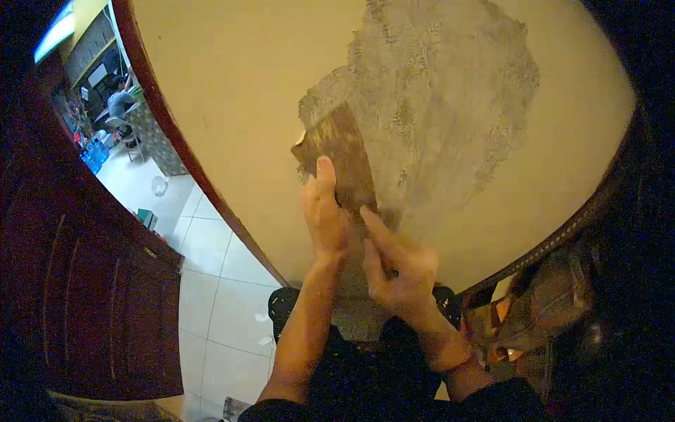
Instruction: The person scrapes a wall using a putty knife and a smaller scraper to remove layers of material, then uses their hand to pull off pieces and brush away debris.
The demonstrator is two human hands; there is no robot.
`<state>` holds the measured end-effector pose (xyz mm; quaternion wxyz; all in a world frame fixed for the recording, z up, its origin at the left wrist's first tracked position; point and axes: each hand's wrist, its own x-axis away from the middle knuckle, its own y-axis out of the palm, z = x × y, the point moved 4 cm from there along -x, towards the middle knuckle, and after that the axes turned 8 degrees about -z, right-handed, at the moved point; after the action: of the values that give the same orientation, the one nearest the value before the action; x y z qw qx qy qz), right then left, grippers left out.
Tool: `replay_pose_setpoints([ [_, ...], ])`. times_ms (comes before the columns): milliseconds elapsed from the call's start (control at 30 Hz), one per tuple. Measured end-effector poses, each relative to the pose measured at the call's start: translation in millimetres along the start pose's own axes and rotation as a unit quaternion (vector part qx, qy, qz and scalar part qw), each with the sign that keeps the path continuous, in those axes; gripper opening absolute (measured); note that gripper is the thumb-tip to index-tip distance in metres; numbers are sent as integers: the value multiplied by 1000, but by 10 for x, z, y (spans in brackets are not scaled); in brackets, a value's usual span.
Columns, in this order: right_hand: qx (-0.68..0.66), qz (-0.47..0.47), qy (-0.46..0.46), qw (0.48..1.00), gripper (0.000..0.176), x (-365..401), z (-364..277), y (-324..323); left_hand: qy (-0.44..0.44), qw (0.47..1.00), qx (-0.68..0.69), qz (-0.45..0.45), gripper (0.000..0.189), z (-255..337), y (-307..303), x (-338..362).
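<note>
A flat brown rectangular sheet (349, 148), with a worn face and a slightly lifted left corner, lies close against a pale yellow wall (232, 91). It overlaps the lower left of a rough grey patch (443, 91) on that wall. My left hand (327, 218) grips the sheet from below, thumb laid flat along its face and the other fingers hidden. Just to the right, my right hand (404, 274) has its index finger stretched to the sheet's lower corner. Its other fingers are partly curled and somewhat blurred, with nothing visible between them.
Dark red trim (176, 141) borders the wall on the left, beside a dark red panelled door (105, 302). White scraps lie on the tiled floor (232, 309). In the far room, a person (121, 102) is near a chair and blue bottles (94, 156). Cluttered items (541, 302) stand lower right.
</note>
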<state>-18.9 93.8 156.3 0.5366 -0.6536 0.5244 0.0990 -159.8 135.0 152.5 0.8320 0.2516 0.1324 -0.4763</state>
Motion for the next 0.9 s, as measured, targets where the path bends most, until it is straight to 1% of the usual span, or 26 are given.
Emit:
replay_pose_setpoints([
  [67,12,-6,-5,1000,48,100,-19,-9,-81,995,46,38,49,-374,-77,112],
  [100,7,-19,8,1000,48,154,2,9,-74,996,44,36,49,-379,-120,115],
  [133,0,-35,22,999,48,174,18,35,-58,998,-6,5,50,-370,-153,125],
  [167,-1,-36,24,999,48,169,36,50,-47,997,-57,-26,52,-385,-175,153],
  [200,-4,-29,20,999,48,118,-5,8,-57,996,-57,-25,52,-366,-179,158],
  [267,-6,-31,24,999,47,64,-82,-83,-163,983,83,-17,54,-320,-95,126],
  [300,1,-42,26,999,47,33,-125,-127,-169,982,84,-14,54,-272,-52,160],
  [367,5,-45,27,999,46,43,-110,-135,-153,985,72,33,53,-160,-7,169],
  [400,2,-44,23,999,46,92,-28,-80,-149,986,71,31,53,-232,6,183],
  [467,0,-37,15,999,46,193,101,30,-104,988,104,36,50,-431,-10,215],
  [533,0,-8,-8,1000,47,201,127,75,-88,989,120,21,50,-310,20,173],
  [600,1,-7,-3,1000,46,141,56,30,-94,987,131,8,49,-274,-4,171],
  [667,2,-16,8,1000,45,115,24,-3,-102,994,17,20,55,-254,-74,143],
  [700,3,-17,2,1000,45,123,28,-6,-108,994,15,21,55,-268,-76,191],
  [767,3,-10,-7,1000,45,184,60,5,-157,986,54,25,55,-310,-55,211],
  [833,-14,-10,-3,1000,45,308,165,49,-142,987,65,26,56,-443,19,273],
  [900,-15,8,-11,1000,46,250,181,100,-130,988,79,32,57,-504,5,223],
])
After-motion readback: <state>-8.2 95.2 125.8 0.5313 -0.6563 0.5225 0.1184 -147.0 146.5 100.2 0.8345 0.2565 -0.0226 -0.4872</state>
